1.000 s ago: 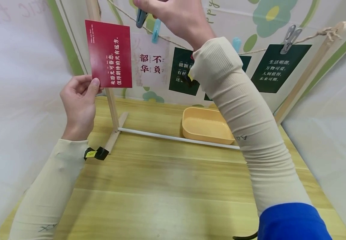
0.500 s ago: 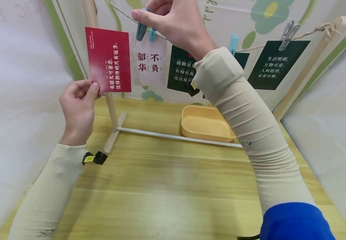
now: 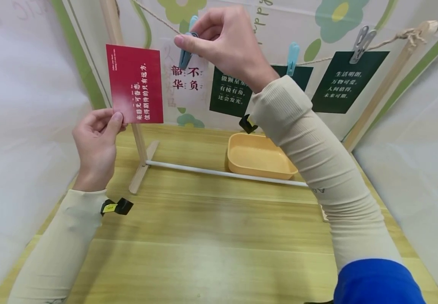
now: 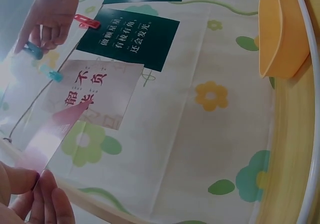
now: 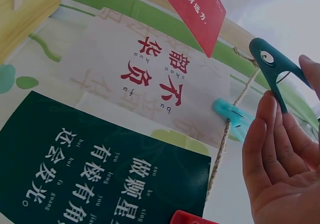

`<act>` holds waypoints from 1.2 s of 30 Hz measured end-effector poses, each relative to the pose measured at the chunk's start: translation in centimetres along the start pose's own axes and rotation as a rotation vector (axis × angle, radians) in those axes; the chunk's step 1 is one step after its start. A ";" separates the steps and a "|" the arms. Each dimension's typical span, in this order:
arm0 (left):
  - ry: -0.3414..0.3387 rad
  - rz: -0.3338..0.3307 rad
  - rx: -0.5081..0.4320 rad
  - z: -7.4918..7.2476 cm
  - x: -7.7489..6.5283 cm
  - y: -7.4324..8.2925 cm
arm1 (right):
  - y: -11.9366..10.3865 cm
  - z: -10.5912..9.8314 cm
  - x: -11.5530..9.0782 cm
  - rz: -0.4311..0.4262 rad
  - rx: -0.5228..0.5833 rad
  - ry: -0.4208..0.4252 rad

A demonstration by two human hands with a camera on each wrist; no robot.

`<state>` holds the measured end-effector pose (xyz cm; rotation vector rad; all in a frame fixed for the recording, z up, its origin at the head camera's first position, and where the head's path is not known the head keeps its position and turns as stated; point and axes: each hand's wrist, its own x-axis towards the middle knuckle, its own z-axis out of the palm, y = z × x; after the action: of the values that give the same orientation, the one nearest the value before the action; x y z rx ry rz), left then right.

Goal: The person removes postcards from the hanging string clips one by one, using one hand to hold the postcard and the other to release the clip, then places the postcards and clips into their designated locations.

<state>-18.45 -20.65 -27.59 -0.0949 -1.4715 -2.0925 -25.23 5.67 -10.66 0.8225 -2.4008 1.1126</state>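
Observation:
Between thumb and fingers my left hand (image 3: 96, 145) pinches a red card (image 3: 137, 84) by its lower left corner, in front of the wooden post. My right hand (image 3: 228, 44) pinches a dark teal clothespin (image 3: 185, 55) by its handles, its nose pointing down in the head view. The right wrist view shows that clothespin (image 5: 272, 59) near the twine (image 5: 220, 159). Behind it a pale card with red characters (image 3: 190, 80) hangs from a light blue clothespin (image 5: 232, 114). Part of a dark green card (image 3: 228, 93) is hidden by my right hand and wrist.
The twine runs between two wooden posts (image 3: 390, 88). A metal clip (image 3: 362, 46) holds another green card (image 3: 350, 84) at right; a blue clothespin (image 3: 293, 59) holds one beside it. A yellow tray (image 3: 258, 160) stands on the table behind a white rod (image 3: 204, 170).
The right hand with the teal clothespin has come lower in the head view. The left hand and red card have also dropped slightly there, and both hands keep their hold.

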 end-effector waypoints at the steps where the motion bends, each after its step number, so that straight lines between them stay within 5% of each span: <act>1: -0.002 -0.003 0.003 0.0 -0.1 -0.1 | 0.1 0.0 -0.1 0.000 0.000 -0.003; 27: -0.012 -0.128 0.080 -1.8 -2.6 -1.1 | 3.3 -0.5 -4.2 0.094 -0.024 -0.059; 36: -0.056 -0.222 0.120 -3.3 -3.4 -1.6 | 4.7 -0.6 -6.4 0.101 -0.045 -0.065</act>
<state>-15.50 -21.82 -31.53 0.0594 -1.7054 -2.1826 -23.33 10.77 -16.42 0.7409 -2.5366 1.0805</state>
